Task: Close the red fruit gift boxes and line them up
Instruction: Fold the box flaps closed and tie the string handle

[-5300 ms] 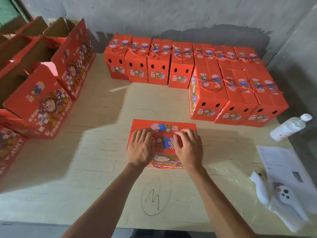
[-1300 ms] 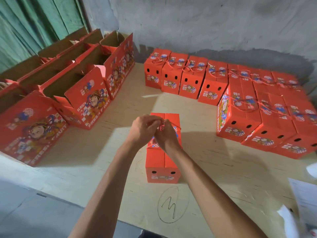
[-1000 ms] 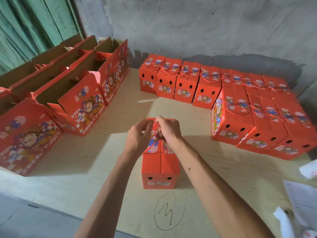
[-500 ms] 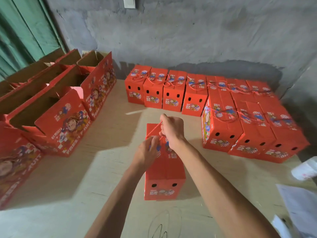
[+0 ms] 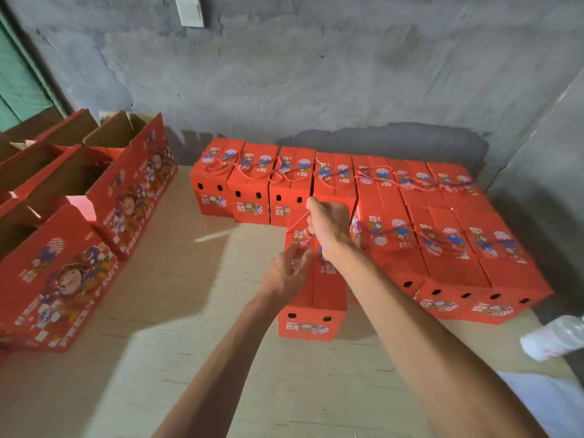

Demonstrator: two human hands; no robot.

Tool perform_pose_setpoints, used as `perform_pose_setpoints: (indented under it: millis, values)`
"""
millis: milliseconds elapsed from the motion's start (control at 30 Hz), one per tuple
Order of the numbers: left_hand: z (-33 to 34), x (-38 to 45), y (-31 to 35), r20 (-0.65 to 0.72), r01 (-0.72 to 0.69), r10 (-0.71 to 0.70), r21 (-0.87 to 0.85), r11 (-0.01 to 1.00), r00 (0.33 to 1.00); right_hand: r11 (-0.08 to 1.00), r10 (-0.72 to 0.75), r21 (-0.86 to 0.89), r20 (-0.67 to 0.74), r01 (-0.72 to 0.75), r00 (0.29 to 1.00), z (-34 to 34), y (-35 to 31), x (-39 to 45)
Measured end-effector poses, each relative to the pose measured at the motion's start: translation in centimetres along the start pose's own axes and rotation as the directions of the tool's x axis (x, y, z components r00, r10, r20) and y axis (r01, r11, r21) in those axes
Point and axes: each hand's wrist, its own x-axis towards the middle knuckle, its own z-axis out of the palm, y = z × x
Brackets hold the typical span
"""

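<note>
Closed red cardboard gift box [image 5: 311, 311] mid-table, just short of finished rows [image 5: 379, 197] | right hand [image 5: 330, 229] fisted on red cord handle [image 5: 300, 227] | left hand [image 5: 286, 273] loosely curled beside box, grip unclear | open boxes [image 5: 63, 197] left awaiting closure.

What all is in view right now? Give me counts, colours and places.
Box in hand: 1, red, closed, mid-table, standing by itself.
Cord handle: 1, red-and-white, above that box.
Closed boxes: red, back row along the wall plus a front row at right; exact count unclear.
Open boxes: several, red with brown insides, left side.
Table: 1, pale wood.
Bottle: 1, clear with white label, lying at right edge.
Paper: white, near-right corner.
Wall plate: 1, white, grey wall.
Left hand: touches the box top, pinches the cord.
Right hand: grips the cord, raised.
</note>
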Motion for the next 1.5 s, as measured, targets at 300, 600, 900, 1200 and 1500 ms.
perform_pose_setpoints:
  millis: [300,600,900,1200,1500]
  values:
    - [3.4,7.9,0.3,0.009,0.000,0.000,-0.013,1.000,1.000,1.000,-0.003,-0.029,-0.025,0.002,1.000,-1.4,-0.6,7.7]
    - [7.8,13.1,-1.5,0.006,0.067,-0.067,-0.111,0.992,0.998,0.998,0.016,-0.067,-0.057,-0.020,0.998,-2.2,0.8,13.0]
    - [11.8,14.9,-2.5,-0.090,0.092,-0.099,-0.079,0.993,0.991,0.997,-0.007,-0.075,-0.034,0.004,0.999,-2.9,3.5,15.9]
    - [12.1,14.8,-2.8,-0.004,-0.082,0.083,0.087,0.993,0.997,0.992,-0.047,-0.122,-0.046,0.042,0.998,-2.2,4.6,15.1]
    - [13.1,13.5,-3.2,-0.016,-0.231,0.256,0.379,0.896,0.967,0.985,-0.132,-0.112,0.011,0.133,0.991,-1.3,7.8,14.7]
